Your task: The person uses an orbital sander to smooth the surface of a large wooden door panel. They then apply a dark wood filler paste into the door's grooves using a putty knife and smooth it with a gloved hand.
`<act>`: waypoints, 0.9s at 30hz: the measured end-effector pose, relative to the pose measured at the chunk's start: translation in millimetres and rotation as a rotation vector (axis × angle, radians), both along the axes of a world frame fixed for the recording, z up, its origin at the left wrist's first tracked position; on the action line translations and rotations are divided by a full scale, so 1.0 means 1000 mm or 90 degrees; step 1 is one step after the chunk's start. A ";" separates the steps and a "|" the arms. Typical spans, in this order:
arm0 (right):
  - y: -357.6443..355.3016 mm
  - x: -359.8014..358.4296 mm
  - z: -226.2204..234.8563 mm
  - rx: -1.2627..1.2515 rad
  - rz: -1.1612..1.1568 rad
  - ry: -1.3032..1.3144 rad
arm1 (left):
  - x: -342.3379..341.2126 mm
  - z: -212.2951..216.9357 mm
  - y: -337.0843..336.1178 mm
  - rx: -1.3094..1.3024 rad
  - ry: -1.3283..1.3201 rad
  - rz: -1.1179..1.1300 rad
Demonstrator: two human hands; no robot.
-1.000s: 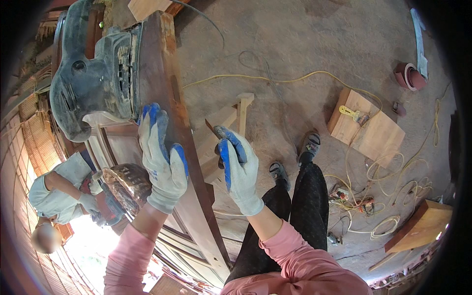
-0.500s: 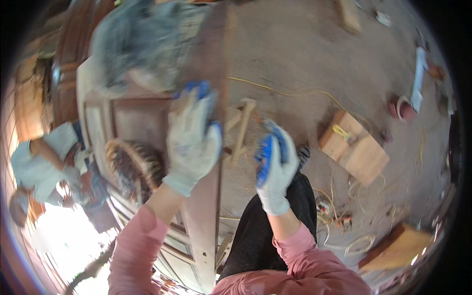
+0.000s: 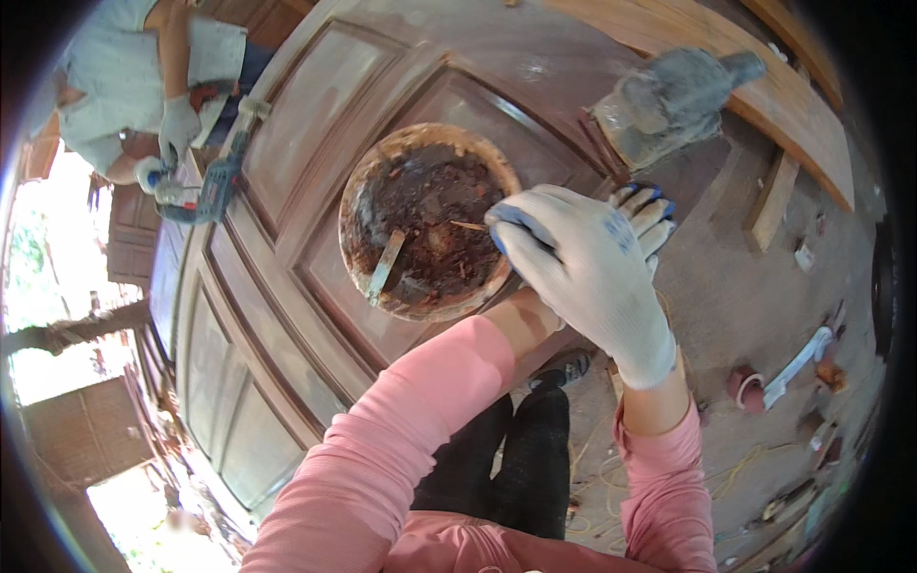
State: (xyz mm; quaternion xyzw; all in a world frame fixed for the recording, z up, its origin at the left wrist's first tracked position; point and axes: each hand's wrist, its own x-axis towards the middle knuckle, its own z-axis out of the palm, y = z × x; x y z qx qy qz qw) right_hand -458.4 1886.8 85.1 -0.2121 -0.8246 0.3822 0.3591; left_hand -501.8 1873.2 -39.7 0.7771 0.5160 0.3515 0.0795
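Observation:
My right hand (image 3: pixel 583 258), in a white glove with blue-coated fingers, is closed in a pinch on a thin wooden sliver (image 3: pixel 467 226) over the right rim of a round bowl. The bowl (image 3: pixel 355 181) holds dark brown paste, and a flat scraper (image 3: pixel 386 267) leans in it at the near left. Crossing beneath the right arm, my gloved left hand (image 3: pixel 651 218) rests by the edge of the panelled wooden door (image 3: pixel 330 248). Its fingers are stretched and slightly apart; the right hand hides the rest of it.
A dusty grey power tool (image 3: pixel 669 105) sits on the door's far right. Wooden boards (image 3: pixel 798 143) lie beyond it. At the far left a co-worker's gloved hand (image 3: pixel 179 129) is by a blue-green power tool (image 3: pixel 205 191). A reddish pot (image 3: pixel 747 389) is on the floor at right.
My view has swung left over the door, and the bowl is now central. My hands, apart before, now cross, the right above the left. The sliver now shows in my right hand.

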 end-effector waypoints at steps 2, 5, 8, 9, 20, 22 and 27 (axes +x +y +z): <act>-0.002 -0.026 -0.004 0.140 0.010 -0.052 | 0.001 0.007 0.001 -0.018 -0.016 0.000; -0.003 -0.055 -0.007 0.145 0.091 -0.233 | 0.008 -0.001 0.009 -0.013 0.010 0.002; -0.006 -0.079 -0.013 0.194 0.139 -0.280 | 0.002 -0.004 0.005 -0.015 0.035 0.008; -0.008 -0.088 -0.015 0.205 0.145 -0.273 | 0.002 -0.004 0.005 -0.019 0.033 0.015; 0.000 -0.104 -0.012 0.193 0.125 -0.381 | 0.002 -0.016 -0.009 -0.045 -0.011 0.049; 0.003 -0.102 -0.017 0.255 0.130 -0.368 | 0.002 -0.013 -0.013 -0.047 -0.015 0.041; -0.001 -0.111 -0.018 0.371 0.149 -0.337 | 0.001 -0.012 -0.016 -0.042 -0.027 0.043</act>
